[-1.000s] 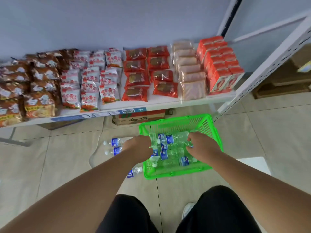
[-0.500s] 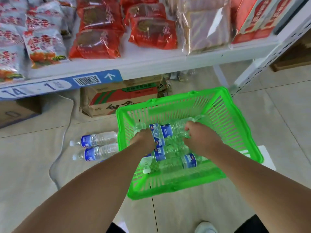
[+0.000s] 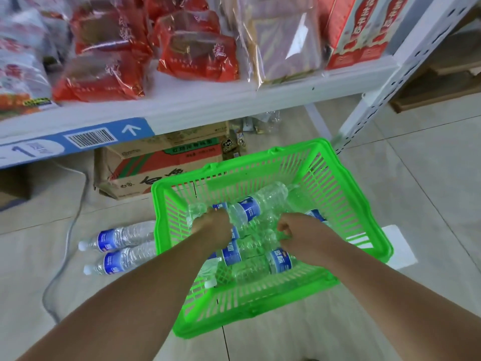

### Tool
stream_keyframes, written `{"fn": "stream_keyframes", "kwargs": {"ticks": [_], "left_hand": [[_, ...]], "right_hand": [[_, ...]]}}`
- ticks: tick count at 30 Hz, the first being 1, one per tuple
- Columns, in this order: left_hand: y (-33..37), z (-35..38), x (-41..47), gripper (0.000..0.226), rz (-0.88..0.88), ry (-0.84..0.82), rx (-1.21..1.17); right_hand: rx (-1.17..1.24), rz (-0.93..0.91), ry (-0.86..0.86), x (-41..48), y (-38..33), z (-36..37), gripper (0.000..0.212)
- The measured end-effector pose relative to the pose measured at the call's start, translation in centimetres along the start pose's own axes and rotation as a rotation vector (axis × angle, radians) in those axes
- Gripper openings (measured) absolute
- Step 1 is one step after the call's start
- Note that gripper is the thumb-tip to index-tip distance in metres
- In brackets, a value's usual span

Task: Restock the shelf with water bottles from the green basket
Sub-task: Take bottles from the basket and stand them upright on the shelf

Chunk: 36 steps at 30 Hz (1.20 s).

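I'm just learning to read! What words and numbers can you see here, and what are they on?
"1", beside a barcode and a white up arrow: blue shelf label.
Large Chinese characters, partly hidden by the green basket: cardboard box.
Blue labels on the water bottles: too blurred to read.
Red snack bags and red cartons: print too blurred to read.

The basket (image 3: pixel 361 204) is bright green with a slatted lattice. The bottles (image 3: pixel 263 201) in it are clear with blue labels, and two more on the floor (image 3: pixel 117 239) have white caps. The shelf edge (image 3: pixel 234 105) is white with a blue barcode strip (image 3: pixel 86 139). Snack packets (image 3: pixel 197 53) are red; the carton (image 3: pixel 161 165) is tan with green and red print.
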State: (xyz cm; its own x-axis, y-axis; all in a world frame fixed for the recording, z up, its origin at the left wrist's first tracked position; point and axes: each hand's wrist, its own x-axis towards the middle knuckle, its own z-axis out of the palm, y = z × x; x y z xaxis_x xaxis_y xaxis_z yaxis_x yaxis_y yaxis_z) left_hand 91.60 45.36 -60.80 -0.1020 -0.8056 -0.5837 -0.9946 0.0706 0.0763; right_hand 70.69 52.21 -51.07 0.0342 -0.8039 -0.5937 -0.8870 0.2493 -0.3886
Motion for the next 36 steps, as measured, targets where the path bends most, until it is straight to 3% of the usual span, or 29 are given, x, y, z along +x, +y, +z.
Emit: {"fn": "stream_keyframes", "kwargs": {"ticks": [5,8,13,17,19,25,32,36], "left_hand": [[1.7,-7.7,-2.5,0.039,0.110,0.120,-0.171],[2.4,-13.1,-6.6,0.038,0.187,0.174,-0.130],[1.5,-24.9,-18.4,0.041,0.238,0.189,-0.058],[2.8,-36.7,-29.5,0.042,0.288,0.277,0.005],[3.2,-42.7,-34.9,0.041,0.299,0.317,-0.013],[4.0,-58.1,-48.7,0.035,0.349,0.434,-0.102],[3.6,-70.4,-59.5,0.031,0.439,0.714,-0.528],[2.4,-72.7,-62.7,0.068,0.464,0.779,-0.634]], "right_hand": [[0.261,0.018,0.087,1.2,-0.4,-1.1,0.032],[0.380,0.014,0.130,-0.8,-1.6,-1.3,0.047],[0.400,0.024,0.076,-9.6,-6.5,-6.4,0.086],[0.419,-0.004,0.121,-18.8,-13.3,-13.4,0.100],[0.434,-0.045,0.167,-23.7,-16.9,-17.2,0.094],[0.550,-0.212,0.437,-36.1,-25.4,-28.0,0.048],[0.582,-0.480,0.601,-45.8,-33.6,-40.0,0.036],[0.568,-0.568,0.664,-48.6,-37.2,-45.0,0.034]]}}
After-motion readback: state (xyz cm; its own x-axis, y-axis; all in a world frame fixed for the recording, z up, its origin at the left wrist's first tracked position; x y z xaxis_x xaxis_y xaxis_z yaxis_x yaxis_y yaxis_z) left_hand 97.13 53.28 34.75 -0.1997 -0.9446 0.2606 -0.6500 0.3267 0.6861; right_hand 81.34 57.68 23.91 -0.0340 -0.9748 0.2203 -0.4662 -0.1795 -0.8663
